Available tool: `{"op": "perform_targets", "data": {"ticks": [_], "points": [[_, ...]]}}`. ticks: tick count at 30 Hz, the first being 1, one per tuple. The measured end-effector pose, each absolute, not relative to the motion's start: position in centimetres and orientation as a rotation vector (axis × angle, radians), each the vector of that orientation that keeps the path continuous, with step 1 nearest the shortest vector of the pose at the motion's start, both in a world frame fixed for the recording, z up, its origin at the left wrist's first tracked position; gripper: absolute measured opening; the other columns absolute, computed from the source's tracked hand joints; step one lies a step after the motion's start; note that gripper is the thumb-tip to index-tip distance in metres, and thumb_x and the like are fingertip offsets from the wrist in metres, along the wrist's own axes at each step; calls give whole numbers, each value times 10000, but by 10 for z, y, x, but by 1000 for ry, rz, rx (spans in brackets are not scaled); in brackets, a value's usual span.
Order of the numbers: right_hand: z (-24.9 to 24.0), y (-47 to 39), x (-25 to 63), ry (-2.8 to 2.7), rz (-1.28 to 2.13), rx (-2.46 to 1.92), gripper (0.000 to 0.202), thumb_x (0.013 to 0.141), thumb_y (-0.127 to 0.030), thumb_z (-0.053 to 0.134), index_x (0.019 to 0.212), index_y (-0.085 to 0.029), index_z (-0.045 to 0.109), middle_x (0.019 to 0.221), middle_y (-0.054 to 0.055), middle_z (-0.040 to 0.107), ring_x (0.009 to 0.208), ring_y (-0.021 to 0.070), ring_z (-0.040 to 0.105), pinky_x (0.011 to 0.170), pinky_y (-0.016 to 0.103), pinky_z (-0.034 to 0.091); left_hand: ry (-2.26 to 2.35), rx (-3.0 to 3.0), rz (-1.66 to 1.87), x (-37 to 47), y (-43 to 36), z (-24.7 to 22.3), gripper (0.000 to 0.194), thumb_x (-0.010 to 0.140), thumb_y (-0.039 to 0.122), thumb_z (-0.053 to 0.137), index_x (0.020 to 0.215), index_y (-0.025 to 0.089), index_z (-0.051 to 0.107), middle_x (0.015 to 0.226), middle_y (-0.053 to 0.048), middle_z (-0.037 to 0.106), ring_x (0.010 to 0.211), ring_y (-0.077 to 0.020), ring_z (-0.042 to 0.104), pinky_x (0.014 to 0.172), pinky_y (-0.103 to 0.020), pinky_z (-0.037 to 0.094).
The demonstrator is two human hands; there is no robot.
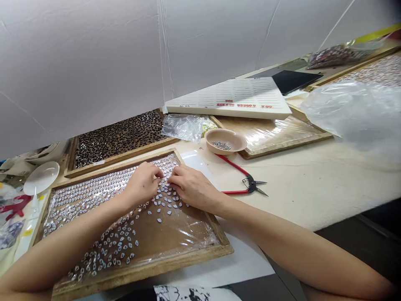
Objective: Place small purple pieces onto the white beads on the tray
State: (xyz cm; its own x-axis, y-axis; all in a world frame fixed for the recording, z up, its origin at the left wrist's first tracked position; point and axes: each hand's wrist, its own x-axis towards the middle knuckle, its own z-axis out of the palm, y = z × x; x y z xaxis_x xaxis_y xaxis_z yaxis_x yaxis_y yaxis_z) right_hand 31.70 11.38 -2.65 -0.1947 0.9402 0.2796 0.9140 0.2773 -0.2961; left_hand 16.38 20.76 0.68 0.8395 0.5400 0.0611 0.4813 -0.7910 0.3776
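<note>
A wooden-framed tray (pixel 188 256) covered in clear film lies in front of me, spread with many small pale leaf-shaped pieces (pixel 159 220). Those at the back and left sit in rows; others lie loose near the middle and front left. Over the tray's back right part, my left hand (pixel 144 180) is closed, thumb and fingertips pinched together. Close beside it, my right hand (pixel 191 186) is also closed, its fingertips low among the loose pieces. Whatever either pinch holds is too small and hidden to make out.
Right of the tray lie red-handled pliers (pixel 251 183) beside a tan bowl (pixel 239 144) of small metal bits. Behind stand a tray of dark beads (pixel 122 133), a film-covered tray (pixel 275 144) and a white slotted board (pixel 250 94). Plastic bags (pixel 369 117) sit at right.
</note>
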Motion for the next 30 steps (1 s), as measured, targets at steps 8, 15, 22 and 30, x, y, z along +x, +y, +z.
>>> {"op": "perform_targets", "data": {"ticks": [8, 15, 22, 30], "points": [[-33, 115, 310, -2245, 129, -1624, 199, 829, -79, 473, 712, -150, 618, 787, 57, 542, 737, 157, 428, 653, 267, 305, 879, 2520, -106, 114, 172, 25, 165, 745, 102, 504, 758, 197, 639, 783, -12, 656, 795, -180, 555, 738, -322, 418], [-30, 116, 308, -2249, 162, -1638, 190, 854, -119, 482, 729, -143, 622, 790, 58, 555, 752, 163, 450, 674, 270, 322, 846, 2580, -249, 93, 148, 13, 138, 781, 117, 512, 723, 176, 623, 768, -33, 616, 816, -199, 512, 751, -340, 400], [-27, 118, 307, -2264, 208, -1713, 183, 847, -95, 481, 767, -138, 641, 799, 63, 565, 755, 159, 466, 666, 265, 324, 783, 2765, -159, 90, 143, 2, 181, 847, 147, 450, 748, 164, 600, 758, -45, 566, 803, -203, 467, 755, -360, 392], [-30, 116, 306, -2268, 182, -1727, 180, 863, -115, 479, 760, -136, 625, 818, 66, 567, 759, 159, 464, 660, 270, 313, 694, 2807, 124, 71, 122, 10, 171, 845, 94, 448, 724, 163, 546, 727, -35, 533, 738, -177, 431, 686, -326, 387]]}}
